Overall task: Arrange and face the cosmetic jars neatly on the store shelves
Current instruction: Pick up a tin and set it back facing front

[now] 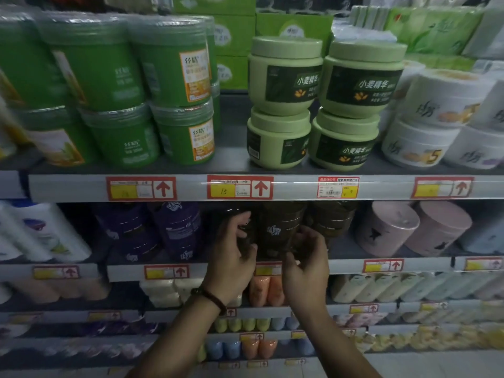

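Note:
Several dark brown cosmetic jars (282, 227) stand stacked on the second shelf (349, 264), dim and partly hidden by my hands. My left hand (234, 255), with a bead bracelet on the wrist, grips the leftmost dark brown jar (245, 236), thumb on its top and fingers curled round its front. My right hand (306, 264) curls round the lower front of the middle stack, fingers between the middle jar and the right one (331, 222). Purple jars (177, 227) stand to the left and pink jars (390, 227) to the right.
The top shelf (245, 188) carries stacked dark green tubs (174, 66), pale green jars (283, 77) and white jars (441, 99). White bottles (41, 233) fill the second shelf's left end. Red and yellow price tags line the shelf edges. Lower shelves hold small tubes and bottles.

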A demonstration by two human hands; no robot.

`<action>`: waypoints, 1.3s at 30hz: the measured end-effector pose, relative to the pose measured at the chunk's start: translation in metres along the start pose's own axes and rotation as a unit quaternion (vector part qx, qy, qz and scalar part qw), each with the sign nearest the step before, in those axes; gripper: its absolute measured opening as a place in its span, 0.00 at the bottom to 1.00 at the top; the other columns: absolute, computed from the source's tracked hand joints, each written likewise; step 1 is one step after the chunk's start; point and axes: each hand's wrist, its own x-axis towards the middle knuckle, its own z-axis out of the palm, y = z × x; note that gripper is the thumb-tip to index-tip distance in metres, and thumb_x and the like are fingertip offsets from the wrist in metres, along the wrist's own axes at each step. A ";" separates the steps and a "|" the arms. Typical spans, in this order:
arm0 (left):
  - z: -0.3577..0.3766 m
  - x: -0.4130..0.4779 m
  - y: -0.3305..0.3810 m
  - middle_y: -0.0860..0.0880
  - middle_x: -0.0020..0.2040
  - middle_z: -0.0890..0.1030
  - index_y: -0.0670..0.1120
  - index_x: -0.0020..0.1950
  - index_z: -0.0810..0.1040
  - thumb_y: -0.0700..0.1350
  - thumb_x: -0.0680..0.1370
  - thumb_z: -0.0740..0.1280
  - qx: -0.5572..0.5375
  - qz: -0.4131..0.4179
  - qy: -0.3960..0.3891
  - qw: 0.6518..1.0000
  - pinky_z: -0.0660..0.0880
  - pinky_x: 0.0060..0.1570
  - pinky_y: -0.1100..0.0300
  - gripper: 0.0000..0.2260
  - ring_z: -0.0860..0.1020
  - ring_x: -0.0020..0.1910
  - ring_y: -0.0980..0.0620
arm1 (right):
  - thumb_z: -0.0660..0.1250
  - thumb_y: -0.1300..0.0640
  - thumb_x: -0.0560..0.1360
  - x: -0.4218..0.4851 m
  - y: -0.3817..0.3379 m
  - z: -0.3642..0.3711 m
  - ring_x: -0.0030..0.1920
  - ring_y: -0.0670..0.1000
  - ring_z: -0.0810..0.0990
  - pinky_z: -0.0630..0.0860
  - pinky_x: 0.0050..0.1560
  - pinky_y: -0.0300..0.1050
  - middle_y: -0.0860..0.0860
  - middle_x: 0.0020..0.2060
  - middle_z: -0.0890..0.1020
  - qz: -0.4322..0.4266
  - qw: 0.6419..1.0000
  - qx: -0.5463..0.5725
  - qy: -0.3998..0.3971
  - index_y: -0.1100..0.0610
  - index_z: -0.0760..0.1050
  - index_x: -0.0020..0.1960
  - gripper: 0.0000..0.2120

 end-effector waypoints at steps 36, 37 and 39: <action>0.024 0.015 0.022 0.73 0.69 0.67 0.72 0.75 0.59 0.29 0.83 0.63 -0.153 -0.046 -0.071 0.985 0.69 0.60 0.79 0.39 0.67 0.67 0.78 | 0.69 0.63 0.75 0.029 0.015 -0.028 0.77 0.50 0.76 0.74 0.75 0.62 0.48 0.75 0.78 -0.027 0.990 0.001 -0.137 0.48 0.70 0.81 0.35; 0.023 0.014 0.023 0.73 0.69 0.67 0.73 0.74 0.59 0.29 0.83 0.64 -0.153 -0.047 -0.072 0.984 0.69 0.59 0.80 0.39 0.67 0.68 0.76 | 0.69 0.63 0.75 0.027 0.014 -0.028 0.76 0.50 0.76 0.75 0.75 0.61 0.48 0.74 0.78 -0.027 0.990 0.005 -0.137 0.48 0.71 0.81 0.35; 0.022 0.013 0.025 0.69 0.71 0.68 0.71 0.75 0.59 0.30 0.83 0.64 -0.155 -0.045 -0.066 0.985 0.69 0.57 0.81 0.37 0.66 0.73 0.69 | 0.68 0.66 0.75 0.026 0.013 -0.029 0.75 0.49 0.78 0.76 0.74 0.59 0.47 0.73 0.80 -0.022 0.990 0.014 -0.139 0.51 0.72 0.80 0.34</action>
